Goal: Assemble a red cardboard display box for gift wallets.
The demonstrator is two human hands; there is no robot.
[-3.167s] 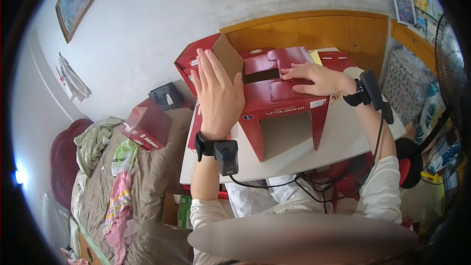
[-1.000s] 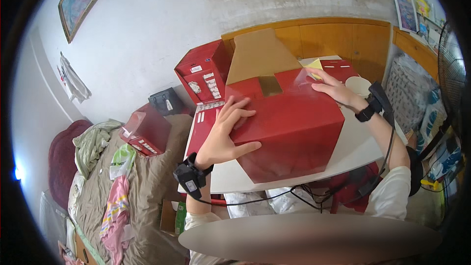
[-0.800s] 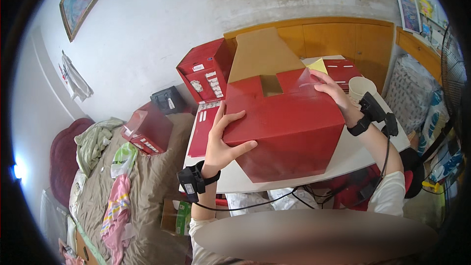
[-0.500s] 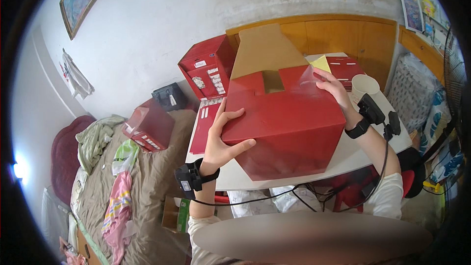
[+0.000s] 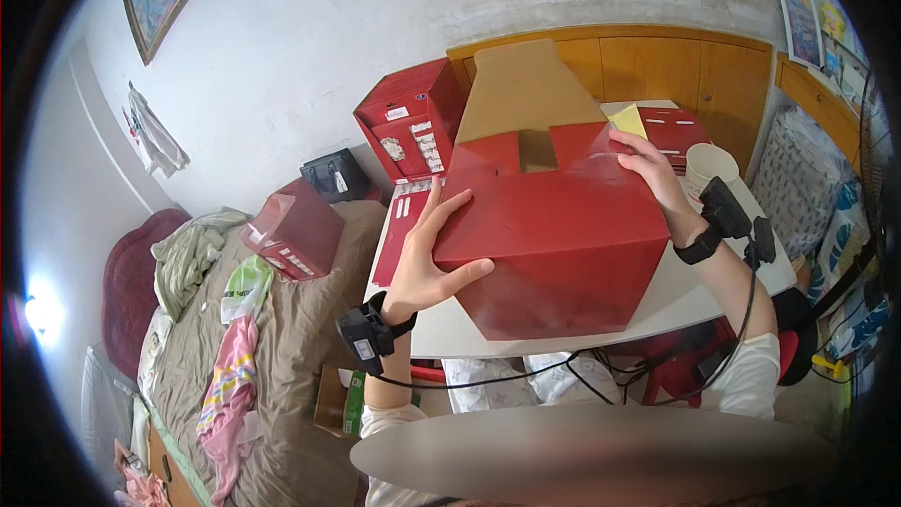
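Note:
A large red cardboard box [image 5: 554, 225] rests on the white table, its long brown flap [image 5: 530, 84] raised at the far side. A brown notch [image 5: 538, 150] shows at the flap's foot. My left hand [image 5: 427, 258] holds the box at its left edge, thumb and fingers spread apart. At the far right corner, my right hand [image 5: 652, 174] grips the box with bent fingers. A shiny patch, perhaps clear film, lies by those fingertips. Both wrists wear black strapped devices, with a cable.
Behind the box stands another red box [image 5: 404, 122]; flat red pieces [image 5: 404, 230] lie at the table's left. A white paper tub [image 5: 710, 167] is close to my right wrist. A third red box [image 5: 296, 230] sits on the bed [image 5: 282, 357]. Black cables [image 5: 526, 377] hang before my lap.
The whole view has shifted slightly, moving the scene a little to the right. Both hands stay on the red box, and the flap remains raised.

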